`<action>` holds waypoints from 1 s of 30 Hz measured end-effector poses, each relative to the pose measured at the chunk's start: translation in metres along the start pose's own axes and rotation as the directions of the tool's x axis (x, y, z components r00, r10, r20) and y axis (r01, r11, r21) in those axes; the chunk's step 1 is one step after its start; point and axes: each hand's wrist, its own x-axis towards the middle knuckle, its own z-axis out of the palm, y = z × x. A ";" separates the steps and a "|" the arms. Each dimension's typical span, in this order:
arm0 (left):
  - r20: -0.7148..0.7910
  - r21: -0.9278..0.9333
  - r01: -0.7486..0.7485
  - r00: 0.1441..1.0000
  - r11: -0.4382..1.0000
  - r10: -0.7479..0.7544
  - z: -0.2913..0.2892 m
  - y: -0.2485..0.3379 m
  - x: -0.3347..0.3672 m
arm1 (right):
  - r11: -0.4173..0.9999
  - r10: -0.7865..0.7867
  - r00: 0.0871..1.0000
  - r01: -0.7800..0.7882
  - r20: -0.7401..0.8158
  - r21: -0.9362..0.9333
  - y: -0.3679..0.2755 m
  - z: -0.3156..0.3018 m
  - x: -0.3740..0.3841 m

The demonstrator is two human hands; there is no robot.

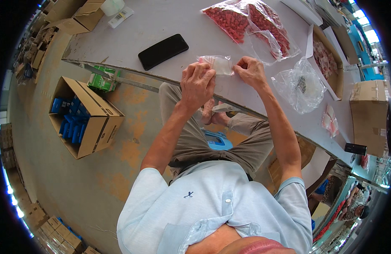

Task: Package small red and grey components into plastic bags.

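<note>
A small clear zip bag (222,65) lies at the near edge of the table, between my hands. My left hand (197,82) has its fingers curled over the left end of the bag. At the other end, my right hand (251,72) pinches with thumb and forefinger by the bag's right edge. The bag's contents are too faint to make out. Beyond them sits a large clear bag of small red pieces (263,27). To the right of my right hand is a crumpled clear bag (301,84) with small dark grey pieces inside.
A black phone (163,51) lies left of my hands. An open carton (331,63) with small bags stands at the right, near a brown box (369,114) and a black cylinder (355,148). On the floor at left stands a carton (100,131) of blue packs.
</note>
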 end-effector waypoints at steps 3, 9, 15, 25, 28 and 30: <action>-0.002 0.013 0.001 1.000 1.000 -0.001 0.001 0.000 -0.001 | 0.997 0.041 0.998 -0.037 -0.051 0.071 -0.005 -0.004 -0.005; -0.016 0.039 0.003 1.000 0.999 -0.003 0.002 0.002 -0.001 | 0.999 -0.028 0.999 0.029 0.024 -0.039 -0.010 0.003 -0.003; -0.007 0.030 0.013 1.000 0.999 -0.013 0.003 0.002 -0.002 | 0.999 -0.020 1.000 0.021 -0.019 0.044 -0.005 0.004 -0.001; -0.030 0.034 0.016 0.999 0.999 -0.015 0.006 0.002 -0.002 | 0.953 0.074 0.995 -0.091 0.070 0.289 -0.013 0.004 0.002; -0.030 0.046 0.008 1.000 0.999 -0.006 0.005 0.002 -0.002 | 0.992 -0.059 0.998 0.055 0.026 0.115 -0.018 0.007 -0.003; -0.033 0.056 0.009 0.999 0.998 -0.007 0.004 0.001 -0.002 | 0.977 -0.122 0.992 0.127 -0.044 0.170 -0.023 0.012 -0.007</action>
